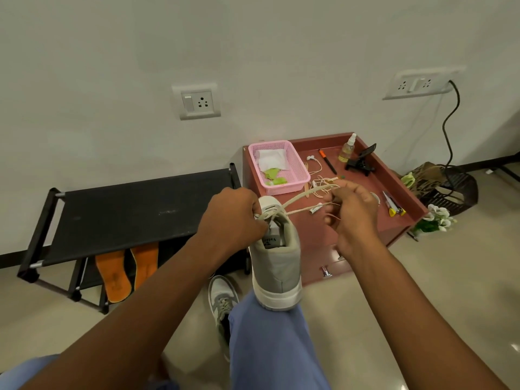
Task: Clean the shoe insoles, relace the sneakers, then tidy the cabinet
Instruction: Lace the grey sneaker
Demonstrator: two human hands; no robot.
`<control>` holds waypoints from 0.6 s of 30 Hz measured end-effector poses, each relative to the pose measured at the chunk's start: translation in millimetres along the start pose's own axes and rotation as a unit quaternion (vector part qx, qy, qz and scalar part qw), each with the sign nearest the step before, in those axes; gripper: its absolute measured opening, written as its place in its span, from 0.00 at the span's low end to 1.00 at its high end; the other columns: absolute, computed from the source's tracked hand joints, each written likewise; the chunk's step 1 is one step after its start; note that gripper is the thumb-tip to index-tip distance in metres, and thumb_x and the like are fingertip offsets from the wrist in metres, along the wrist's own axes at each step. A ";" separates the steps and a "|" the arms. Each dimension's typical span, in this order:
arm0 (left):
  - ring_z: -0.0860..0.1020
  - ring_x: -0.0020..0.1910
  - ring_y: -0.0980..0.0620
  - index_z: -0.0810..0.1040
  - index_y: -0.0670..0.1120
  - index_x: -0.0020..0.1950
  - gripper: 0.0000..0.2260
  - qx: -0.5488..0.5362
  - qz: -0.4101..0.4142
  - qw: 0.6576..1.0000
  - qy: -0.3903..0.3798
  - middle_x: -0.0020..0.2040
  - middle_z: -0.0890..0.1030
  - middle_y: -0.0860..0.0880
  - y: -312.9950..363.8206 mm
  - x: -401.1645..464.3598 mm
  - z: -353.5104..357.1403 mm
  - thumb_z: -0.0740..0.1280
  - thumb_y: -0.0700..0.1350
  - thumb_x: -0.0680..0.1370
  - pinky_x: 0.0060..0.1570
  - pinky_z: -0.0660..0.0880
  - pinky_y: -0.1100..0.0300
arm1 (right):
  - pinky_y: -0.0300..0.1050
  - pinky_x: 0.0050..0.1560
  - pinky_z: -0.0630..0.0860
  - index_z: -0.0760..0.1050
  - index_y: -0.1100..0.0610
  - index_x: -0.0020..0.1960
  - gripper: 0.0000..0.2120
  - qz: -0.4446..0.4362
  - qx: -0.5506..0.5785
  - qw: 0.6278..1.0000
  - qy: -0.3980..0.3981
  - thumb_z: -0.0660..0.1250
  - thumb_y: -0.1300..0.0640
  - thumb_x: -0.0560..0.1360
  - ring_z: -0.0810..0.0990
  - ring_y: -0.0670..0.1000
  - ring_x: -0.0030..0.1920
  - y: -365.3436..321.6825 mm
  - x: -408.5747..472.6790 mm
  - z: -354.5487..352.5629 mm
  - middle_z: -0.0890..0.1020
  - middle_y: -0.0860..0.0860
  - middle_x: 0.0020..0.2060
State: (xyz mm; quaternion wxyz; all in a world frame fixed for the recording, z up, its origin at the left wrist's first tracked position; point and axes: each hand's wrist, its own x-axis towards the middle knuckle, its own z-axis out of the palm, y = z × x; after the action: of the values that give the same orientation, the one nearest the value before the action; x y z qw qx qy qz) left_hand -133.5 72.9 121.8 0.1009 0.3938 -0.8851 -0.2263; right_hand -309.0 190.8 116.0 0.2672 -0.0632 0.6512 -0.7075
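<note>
A grey and white sneaker [277, 266] stands heel-down on my right knee, toe pointing away. My left hand [232, 213] grips its tongue and lace area. A beige shoelace [302, 196] runs taut from the eyelets to my right hand [351, 209], which pinches it above the cabinet top. The second sneaker [222, 301] lies on the floor beside my leg. Two orange insoles [126, 270] lean under the black shoe rack [126, 212].
The reddish cabinet [365, 178] carries a pink basket [278, 166] with cloths, white earphones [315, 161], a pen [327, 161], a spray bottle [347, 149], a black phone stand [363, 160] and small tools [392, 205]. A dark basket [450, 190] and flowers [436, 219] stand at right.
</note>
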 end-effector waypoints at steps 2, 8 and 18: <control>0.81 0.37 0.55 0.85 0.51 0.48 0.07 0.005 -0.003 1.000 -0.001 0.41 0.83 0.54 0.6 0.0 -0.1 0.77 0.51 0.73 0.45 0.84 0.58 | 0.41 0.26 0.67 0.77 0.55 0.50 0.08 0.017 0.016 0.999 0.043 0.63 0.66 0.78 0.72 0.47 0.26 -0.4 3.9 -7.2 0.79 0.53 0.33; 0.81 0.39 0.54 0.83 0.51 0.51 0.09 0.017 -0.002 1.000 -0.009 0.45 0.83 0.53 2.6 1.8 2.7 0.76 0.52 0.74 0.46 0.82 0.60 | 0.46 0.32 0.72 0.73 0.49 0.49 0.09 0.049 -0.187 0.978 0.073 0.66 0.56 0.69 0.77 0.52 0.34 11.0 11.5 -23.2 0.81 0.55 0.43; 0.79 0.42 0.53 0.81 0.51 0.50 0.06 0.035 0.022 0.998 0.043 0.46 0.83 0.52 2.7 4.7 17.1 0.74 0.49 0.75 0.46 0.81 0.57 | 0.47 0.44 0.81 0.82 0.46 0.44 0.03 -0.222 -0.510 0.821 -0.130 0.69 0.51 0.76 0.82 0.47 0.42 20.6 -18.8 21.3 0.84 0.42 0.41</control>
State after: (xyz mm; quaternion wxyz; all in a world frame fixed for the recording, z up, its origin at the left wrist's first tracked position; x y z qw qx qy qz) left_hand -144.5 76.4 108.1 0.1298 0.3871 -0.8957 -0.1762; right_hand -277.6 180.3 104.3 0.1148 -0.4250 0.8465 -0.2995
